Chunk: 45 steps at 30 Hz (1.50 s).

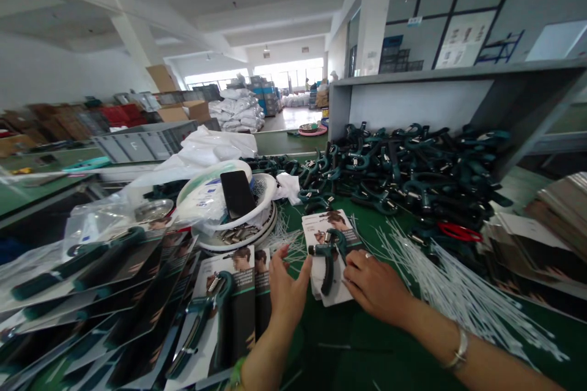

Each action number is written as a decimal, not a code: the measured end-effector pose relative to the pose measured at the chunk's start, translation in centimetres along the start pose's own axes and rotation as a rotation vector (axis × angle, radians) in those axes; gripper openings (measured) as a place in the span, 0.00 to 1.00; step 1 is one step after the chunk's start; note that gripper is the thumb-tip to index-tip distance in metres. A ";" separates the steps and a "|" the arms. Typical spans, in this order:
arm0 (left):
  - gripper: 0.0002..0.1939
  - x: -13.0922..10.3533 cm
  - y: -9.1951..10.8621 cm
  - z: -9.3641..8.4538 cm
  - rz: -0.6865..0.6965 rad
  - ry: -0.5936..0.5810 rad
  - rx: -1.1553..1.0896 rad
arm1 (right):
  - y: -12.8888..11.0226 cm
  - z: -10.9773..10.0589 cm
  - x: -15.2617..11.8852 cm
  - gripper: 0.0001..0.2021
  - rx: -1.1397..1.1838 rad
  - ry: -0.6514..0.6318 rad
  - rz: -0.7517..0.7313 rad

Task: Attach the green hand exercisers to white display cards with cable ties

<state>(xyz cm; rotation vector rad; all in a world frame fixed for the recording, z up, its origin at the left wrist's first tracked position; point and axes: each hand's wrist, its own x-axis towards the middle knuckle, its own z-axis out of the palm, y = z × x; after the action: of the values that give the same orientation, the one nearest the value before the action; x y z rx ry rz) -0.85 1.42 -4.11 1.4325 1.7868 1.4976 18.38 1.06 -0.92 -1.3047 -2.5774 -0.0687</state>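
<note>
Many dark-green, wishbone-shaped, metal-sprung tools carded, lower left; uncarded heap, right; right grip clamped on centre tool, left grip apart.

The near tabletop gave passage between left packs and right ties, but the carded tool and far tool heap obstructed.
</note>
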 end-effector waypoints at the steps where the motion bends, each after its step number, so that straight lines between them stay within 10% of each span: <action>1: 0.25 -0.5 -0.8 0.0 -0.123 -0.065 -0.126 | -0.2 0.2 0.1 0.09 0.016 0.038 0.000; 4: 0.17 -1.4 -2.1 0.8 -0.248 -0.228 -0.379 | -0.9 1.0 0.8 0.09 0.095 0.167 0.032; 15: 0.10 -0.6 -0.7 1.2 0.414 -0.284 0.189 | -1.5 3.0 1.6 0.10 0.338 0.329 0.258; 45: 0.11 -0.5 -0.7 0.9 0.529 -0.263 0.371 | -1.4 3.0 1.5 0.10 0.414 0.354 0.221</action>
<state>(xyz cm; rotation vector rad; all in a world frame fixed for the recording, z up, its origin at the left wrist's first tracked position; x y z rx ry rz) -0.26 1.46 -5.18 2.3093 1.6545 1.1448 15.86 1.87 -3.33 -1.2719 -2.0048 0.2407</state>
